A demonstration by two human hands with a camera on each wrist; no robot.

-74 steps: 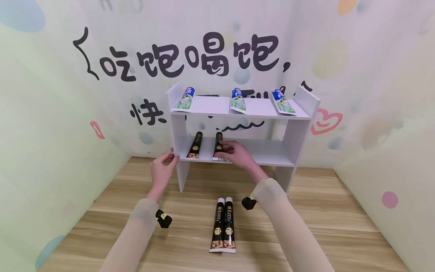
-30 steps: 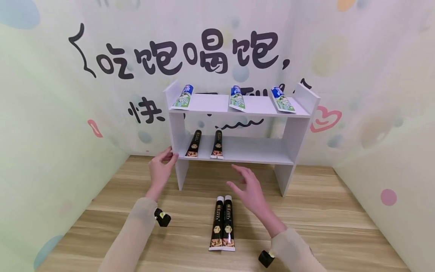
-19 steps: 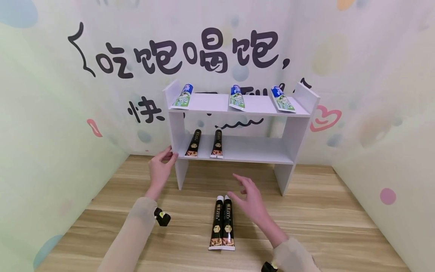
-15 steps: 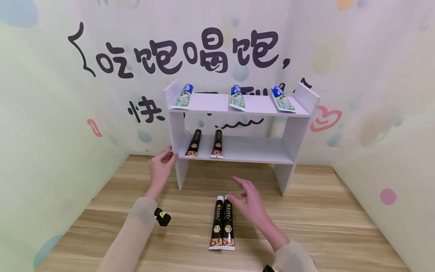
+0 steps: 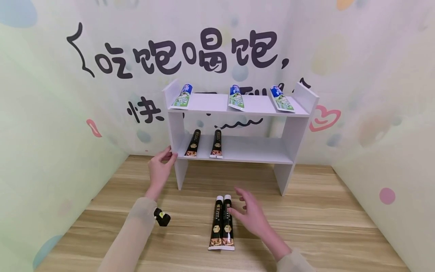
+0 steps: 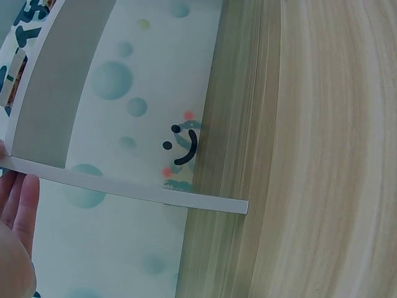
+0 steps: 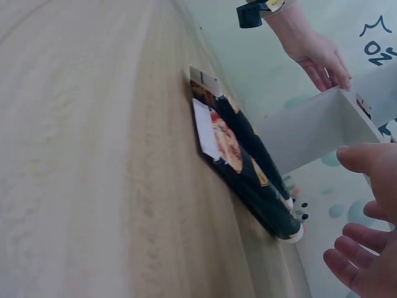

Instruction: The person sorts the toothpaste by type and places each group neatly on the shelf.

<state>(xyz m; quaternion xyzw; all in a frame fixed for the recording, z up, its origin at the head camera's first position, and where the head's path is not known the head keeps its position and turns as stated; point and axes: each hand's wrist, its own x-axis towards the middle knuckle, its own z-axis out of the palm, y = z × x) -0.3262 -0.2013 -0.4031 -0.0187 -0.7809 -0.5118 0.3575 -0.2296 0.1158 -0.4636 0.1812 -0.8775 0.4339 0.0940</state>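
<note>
My left hand (image 5: 159,168) pinches the front edge of the left side panel of a white two-tier shelf (image 5: 238,160); the right wrist view shows the same grip. Just right of two black toothpaste tubes hovers my right hand (image 5: 253,215), thumb and fingers spread, holding nothing. Its thumb overlaps the right black tube (image 5: 228,230) in the head view, but the right wrist view shows a gap. The left black tube (image 5: 216,226) lies alongside on the wooden table, caps toward the shelf. Two more black tubes, one left (image 5: 193,144) and one nearer the middle (image 5: 216,144), lie on the lower tier.
Three blue-and-green toothpaste tubes, left (image 5: 182,97), middle (image 5: 236,98) and right (image 5: 282,99), lie on the top tier. Pale printed walls enclose the wooden table (image 5: 326,211) at the back and both sides. The shelf's right side panel (image 5: 295,141) stands on the table.
My right hand let go of the second black tube on the lower tier, drew back and came down beside the pair on the table. My left hand stayed on the shelf panel.
</note>
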